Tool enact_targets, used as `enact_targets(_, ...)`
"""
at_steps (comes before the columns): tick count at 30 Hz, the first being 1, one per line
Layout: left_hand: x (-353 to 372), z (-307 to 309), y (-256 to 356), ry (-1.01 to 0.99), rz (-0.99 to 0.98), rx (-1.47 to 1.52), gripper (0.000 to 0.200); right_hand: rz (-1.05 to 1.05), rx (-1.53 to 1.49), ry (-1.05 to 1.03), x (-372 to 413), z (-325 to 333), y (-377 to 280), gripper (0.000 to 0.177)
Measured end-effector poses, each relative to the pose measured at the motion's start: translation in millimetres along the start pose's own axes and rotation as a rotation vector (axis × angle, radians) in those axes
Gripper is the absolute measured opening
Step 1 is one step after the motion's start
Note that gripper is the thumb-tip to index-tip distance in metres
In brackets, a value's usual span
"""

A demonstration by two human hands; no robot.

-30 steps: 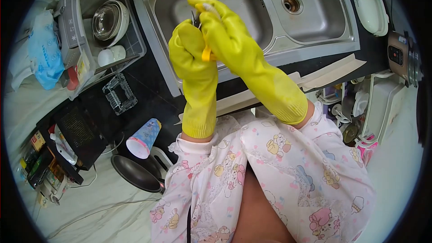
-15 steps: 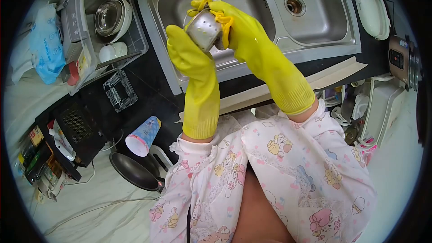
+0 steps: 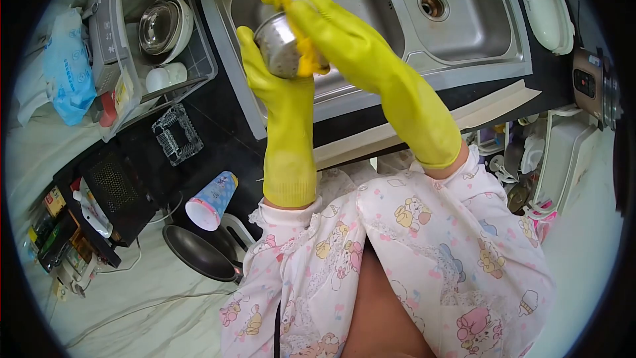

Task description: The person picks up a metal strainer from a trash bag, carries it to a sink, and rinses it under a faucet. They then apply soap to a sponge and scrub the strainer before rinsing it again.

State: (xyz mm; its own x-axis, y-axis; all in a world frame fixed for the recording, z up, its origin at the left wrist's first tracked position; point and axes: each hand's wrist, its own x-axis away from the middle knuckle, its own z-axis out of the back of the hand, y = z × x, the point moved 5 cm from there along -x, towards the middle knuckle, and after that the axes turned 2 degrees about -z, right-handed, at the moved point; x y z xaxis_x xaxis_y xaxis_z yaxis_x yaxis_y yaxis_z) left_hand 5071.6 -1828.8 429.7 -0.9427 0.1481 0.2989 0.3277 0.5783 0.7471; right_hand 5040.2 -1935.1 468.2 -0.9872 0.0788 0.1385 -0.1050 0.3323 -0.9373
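Note:
Both my hands wear long yellow rubber gloves. A small silver metal cup with holes in it (image 3: 275, 41), like a strainer, is held over the left sink basin. My left hand (image 3: 268, 79) is closed around its near side, thumb up along the left edge. In my right hand (image 3: 318, 23), a yellow-orange cloth (image 3: 309, 59) is pressed against the right side of the cup. The fingers of the right hand reach over the cup's top, and part of the cloth is hidden beneath them.
The steel double sink (image 3: 404, 23) lies ahead, its right basin showing a drain. On the left stands a dish rack (image 3: 205, 69) with bowls. A paper cup (image 3: 213, 200), a frying pan (image 3: 199, 252) and a glass dish (image 3: 177, 134) are at lower left. A white lidded dish (image 3: 546, 16) sits right.
Both hands have moved a little to the left with the metal cup. The cup has turned, and the right hand with the cloth now lies farther over it.

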Motion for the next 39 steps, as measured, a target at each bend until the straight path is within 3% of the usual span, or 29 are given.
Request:
enact_targets(2,-7,11,-7,0.17,0.112,0.176,0.043,-0.116,-0.09,-0.039,-2,3,23,0.042)
enact_targets(5,-22,22,-15,0.072,0.171,0.234,0.046,-0.032,-0.231,0.077,-11,4,51,0.047)
enact_targets(7,-20,20,-18,0.051,0.24,0.279,0.046,-0.121,-0.485,0.323,-17,5,57,0.054)
enact_targets(9,-16,15,-9,-0.031,0.072,0.087,0.048,-0.112,-0.575,0.245,-15,10,47,0.056)
enact_targets(12,-16,21,-11,0.005,0.067,0.065,0.045,-0.152,-0.701,0.132,-5,15,24,0.054)
enact_targets(14,-16,27,-10,0.042,0.058,0.045,0.041,0.22,0.28,0.019,-1,16,9,0.045)
enact_targets(15,-16,29,-10,0.059,0.054,0.035,0.039,0.22,0.281,0.019,3,20,2,0.045)
enact_targets(17,-11,19,14,0.0,0.108,-0.084,0.037,-0.198,0.071,-0.106,7,24,1,0.033)
enact_targets(18,-9,17,23,-0.054,0.161,-0.203,0.035,-0.203,0.07,-0.108,7,27,0,0.033)
enact_targets(19,-11,18,35,-0.286,-0.303,-0.648,0.022,-0.15,0.19,-0.139,4,28,-2,0.033)
enact_targets(22,-11,5,36,-0.424,-0.117,-0.622,0.03,-0.091,0.3,-0.157,2,21,-14,0.032)
enact_targets(23,-12,8,33,-0.409,-0.362,-0.788,0.033,-0.067,0.243,-0.145,-1,19,-17,0.032)
enact_targets(24,-9,2,29,-0.412,-0.365,-0.786,0.033,-0.041,0.188,-0.133,-2,19,-20,0.031)
enact_targets(26,-3,6,17,-0.213,-0.116,-0.293,0.039,-0.089,0.071,-0.107,4,17,-19,0.03)
enact_targets(27,12,-10,34,-0.433,-0.743,-0.935,0.048,-0.139,-0.049,-0.083,7,17,-15,0.028)
enact_targets(28,12,-9,32,-0.433,-0.742,-0.936,0.048,-0.14,-0.05,-0.082,10,14,-7,0.028)
enact_targets(30,0,8,13,-0.243,-0.096,-0.279,0.055,0.146,-0.016,0.08,14,16,0,0.026)
enact_targets(35,-4,16,13,-0.255,-0.079,-0.33,0.043,0.128,0.028,0.041,16,21,-3,0.025)
enact_targets(37,-11,22,18,-0.227,-0.108,-0.423,0.037,-0.073,0.181,-0.006,12,26,-7,0.029)
enact_targets(39,-8,11,35,-0.348,-0.461,-1.049,0.035,-0.106,0.351,-0.088,3,32,-12,0.031)
